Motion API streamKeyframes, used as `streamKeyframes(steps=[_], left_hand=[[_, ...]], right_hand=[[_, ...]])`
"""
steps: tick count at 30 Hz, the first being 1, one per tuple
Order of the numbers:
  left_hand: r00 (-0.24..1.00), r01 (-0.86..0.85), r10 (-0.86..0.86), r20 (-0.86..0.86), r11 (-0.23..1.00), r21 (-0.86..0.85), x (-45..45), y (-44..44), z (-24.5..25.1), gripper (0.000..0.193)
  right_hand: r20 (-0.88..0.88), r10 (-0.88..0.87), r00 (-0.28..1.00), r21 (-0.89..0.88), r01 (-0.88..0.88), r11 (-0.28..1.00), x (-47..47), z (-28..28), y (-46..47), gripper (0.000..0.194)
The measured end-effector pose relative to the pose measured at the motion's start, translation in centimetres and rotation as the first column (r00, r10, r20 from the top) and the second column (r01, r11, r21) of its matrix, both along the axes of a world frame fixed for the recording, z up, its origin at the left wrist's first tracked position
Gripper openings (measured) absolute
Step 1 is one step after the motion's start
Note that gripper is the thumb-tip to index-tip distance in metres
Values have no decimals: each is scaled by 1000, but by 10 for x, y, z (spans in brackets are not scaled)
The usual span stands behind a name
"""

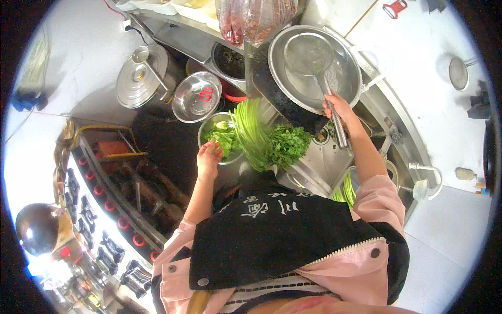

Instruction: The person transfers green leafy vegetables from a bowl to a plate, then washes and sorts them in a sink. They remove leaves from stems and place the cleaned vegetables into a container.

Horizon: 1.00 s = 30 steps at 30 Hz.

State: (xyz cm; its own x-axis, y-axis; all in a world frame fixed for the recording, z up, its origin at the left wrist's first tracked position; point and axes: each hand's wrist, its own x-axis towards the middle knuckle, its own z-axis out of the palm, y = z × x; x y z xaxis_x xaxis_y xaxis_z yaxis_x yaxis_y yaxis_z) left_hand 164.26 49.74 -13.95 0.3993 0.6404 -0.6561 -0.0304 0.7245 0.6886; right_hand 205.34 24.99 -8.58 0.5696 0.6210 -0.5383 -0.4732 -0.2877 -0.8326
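Note:
My right hand (342,110) grips the metal handle of a wire skimmer (313,55). The skimmer's round head lies within a large steel basin (355,74), where the contents are pale and hard to make out. At the near left side of a steel bowl (201,131) is my left hand (209,157), its fingers bent over the rim beside leafy greens (223,137). Whether those fingers hold a leaf cannot be seen. Between my hands, a bunch of long-stemmed leafy celery or a similar herb (288,147) overlaps the bowl's right side, slightly blurred.
Another steel bowl (192,98) contains a red object. Left of it, a ladle (140,55) rests on a lidded pot (131,88). A sink (319,163) and tap (425,167) are at right. Filled plastic bags (259,19) stand behind; a burner range (113,223) curves along the left.

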Motion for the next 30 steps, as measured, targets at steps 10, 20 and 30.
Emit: streamKeyframes(steps=[10,20,30], left_hand=[[998,54,-54,-14,998,9,13,-4,1,20],[999,48,-48,4,999,10,10,2,1,18],[997,72,-72,-15,997,-39,19,2,-9,30]], right_hand=[[-694,212,688,446,180,877,-21,13,-37,36],[406,-204,891,-50,245,968,26,45,-71,62],[576,192,795,-532,185,826,25,59,-93,66]])
